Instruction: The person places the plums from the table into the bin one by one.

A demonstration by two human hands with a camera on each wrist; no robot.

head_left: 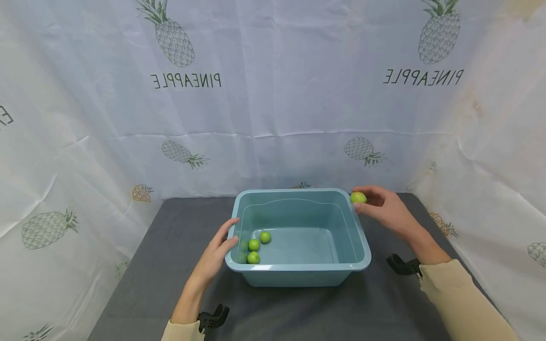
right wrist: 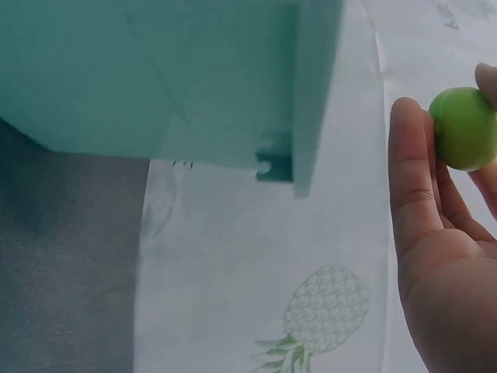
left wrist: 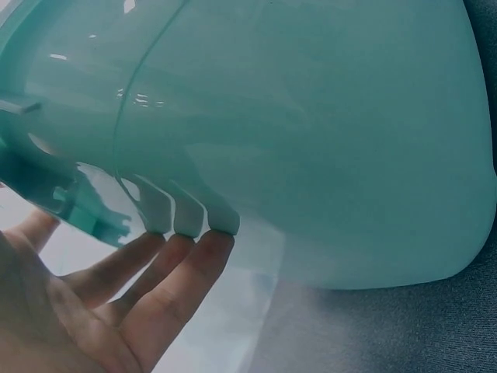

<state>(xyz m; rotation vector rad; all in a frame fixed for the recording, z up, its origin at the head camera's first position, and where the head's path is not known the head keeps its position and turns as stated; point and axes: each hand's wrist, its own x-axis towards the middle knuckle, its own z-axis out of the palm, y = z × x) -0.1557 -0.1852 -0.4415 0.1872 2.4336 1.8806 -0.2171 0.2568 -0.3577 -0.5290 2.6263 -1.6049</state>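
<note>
A light blue-green plastic basin [head_left: 294,277] stands on the grey table. Three green limes lie inside near its left wall, one of them the rear lime [head_left: 265,237]; fainter green shapes beside them look like reflections. At the left rim, my left hand [head_left: 215,255] holds the basin, with thumb and a finger at the edge and other fingertips [left wrist: 213,247] against the outer wall. Just beyond the right rim, my right hand [head_left: 390,210] pinches a lime [right wrist: 464,128] between thumb and fingers, raised to about rim height.
Grey cloth [head_left: 170,265] covers the table around the basin. A white curtain [head_left: 273,109] printed with pineapples hangs behind and along both sides. Dark bands with curved pieces sit at both wrists, such as the right wrist mount [head_left: 403,265].
</note>
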